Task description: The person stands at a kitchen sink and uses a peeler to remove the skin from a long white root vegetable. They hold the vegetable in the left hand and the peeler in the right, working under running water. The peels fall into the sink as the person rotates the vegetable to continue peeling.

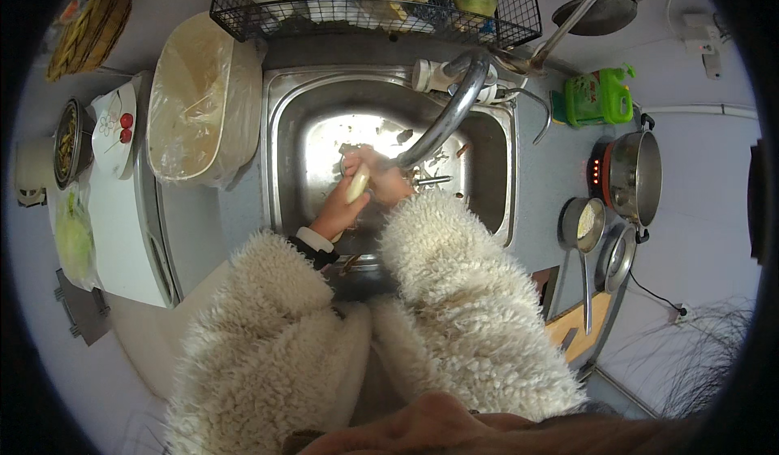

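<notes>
Over the steel sink (288, 195), my left hand (333, 212) is closed round a long, pale peeled vegetable (358, 184). One end sticks out below my palm, and its exact kind is not clear. My right hand (386, 181) is curled at the upper end of the vegetable, close beneath the curved tap (456, 114). It is slightly blurred, and whatever its fingers grip is hidden. Brown scraps of peel (405, 136) lie scattered over the basin floor around both hands. A thin metal piece (434, 181) shows just right of my right hand.
Left of the sink stands a bag-lined cream bin (220, 122). A black wire basket (324, 10) of vegetables is behind the sink. To the right are a green bottle (599, 98), a steel pot (637, 179), a small long-handled pan (583, 221) and a wooden board (578, 325).
</notes>
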{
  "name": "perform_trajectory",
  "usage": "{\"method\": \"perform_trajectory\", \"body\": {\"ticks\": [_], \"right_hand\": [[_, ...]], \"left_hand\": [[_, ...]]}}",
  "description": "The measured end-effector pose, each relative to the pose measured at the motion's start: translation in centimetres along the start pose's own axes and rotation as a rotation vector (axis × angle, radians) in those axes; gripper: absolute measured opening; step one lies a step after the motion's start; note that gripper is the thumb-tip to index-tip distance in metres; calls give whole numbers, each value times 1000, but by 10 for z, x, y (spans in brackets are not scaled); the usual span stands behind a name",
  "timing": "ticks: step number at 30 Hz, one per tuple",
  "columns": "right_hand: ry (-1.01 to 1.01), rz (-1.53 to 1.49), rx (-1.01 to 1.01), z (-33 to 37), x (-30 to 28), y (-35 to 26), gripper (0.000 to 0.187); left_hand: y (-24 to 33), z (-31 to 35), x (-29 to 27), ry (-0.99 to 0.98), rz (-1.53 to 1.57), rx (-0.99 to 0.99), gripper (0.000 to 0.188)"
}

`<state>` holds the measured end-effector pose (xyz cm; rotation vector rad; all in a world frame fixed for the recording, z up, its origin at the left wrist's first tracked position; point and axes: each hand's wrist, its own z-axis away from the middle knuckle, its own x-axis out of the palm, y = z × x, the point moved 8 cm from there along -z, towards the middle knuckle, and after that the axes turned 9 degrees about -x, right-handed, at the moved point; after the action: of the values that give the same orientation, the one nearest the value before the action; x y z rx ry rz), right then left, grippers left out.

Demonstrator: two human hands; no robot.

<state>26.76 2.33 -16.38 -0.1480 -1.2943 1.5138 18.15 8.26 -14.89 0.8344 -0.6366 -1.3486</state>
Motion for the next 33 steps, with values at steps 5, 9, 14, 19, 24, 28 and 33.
{"method": "perform_trajectory", "body": {"ticks": [5,9,14,19,24,28,33], "right_hand": [[-24,559,-377,4,-2,-25,29],[138,-4,-114,2,-17,-15,31],[-239,778,-559,7,13,-35,29],[-248,971,-127,8,-67,-33,33],[-67,1381,201,27,-174,-61,31],[-140,2055,307,40,-193,-68,35],[-171,1506,39,13,-126,-54,31]], "left_hand": [[-3,0,5,30,-185,-35,53],[25,5,14,118,-218,139,42],[15,-2,18,-57,306,-221,34],[16,-1,20,-48,332,-248,27],[7,5,10,8,700,-344,32],[4,15,6,59,890,-395,33],[3,15,21,22,1020,-374,28]]}}
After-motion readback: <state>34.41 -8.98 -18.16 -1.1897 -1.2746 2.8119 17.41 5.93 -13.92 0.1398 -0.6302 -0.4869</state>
